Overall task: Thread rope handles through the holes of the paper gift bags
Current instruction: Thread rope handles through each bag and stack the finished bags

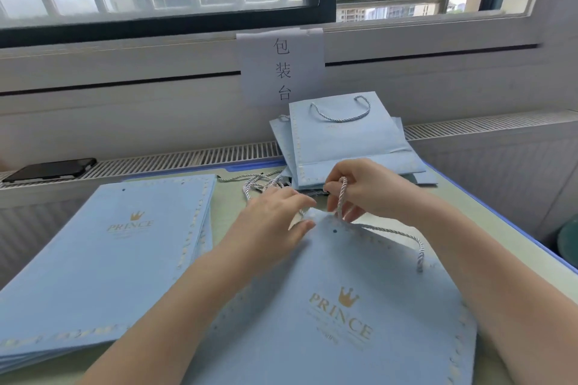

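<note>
Working at the middle of the counter (228,206), we have a flat blue gift bag (337,306) lying at six o'clock, its gold crown and "PRINCE" print facing up. Our right hand (362,187), at about one o'clock from the bag's centre, pinches a loop of twisted grey-white rope handle (342,194) just above the bag's top edge. That rope runs down to the edge, then trails off toward three o'clock across the bag, ending in a loose tip (419,266) lying on the paper. Our left hand (275,216), at eleven o'clock from the bag's centre, has its fingers curled over the top edge of the bag, gripping it beside the rope. A small dark hole (335,231) shows in the bag just below the two hands, with no rope in it.

At nine o'clock lies a stack of flat bags (125,253) with the same print. At twelve o'clock, past the hands, a pile of finished bags (341,137) leans toward the wall, the top one showing a rope handle in place. A bundle of loose ropes (262,181) lies between the two piles. A dark phone (53,169) rests at ten o'clock on the vent, and a paper sign (281,66) is taped up below the window.
</note>
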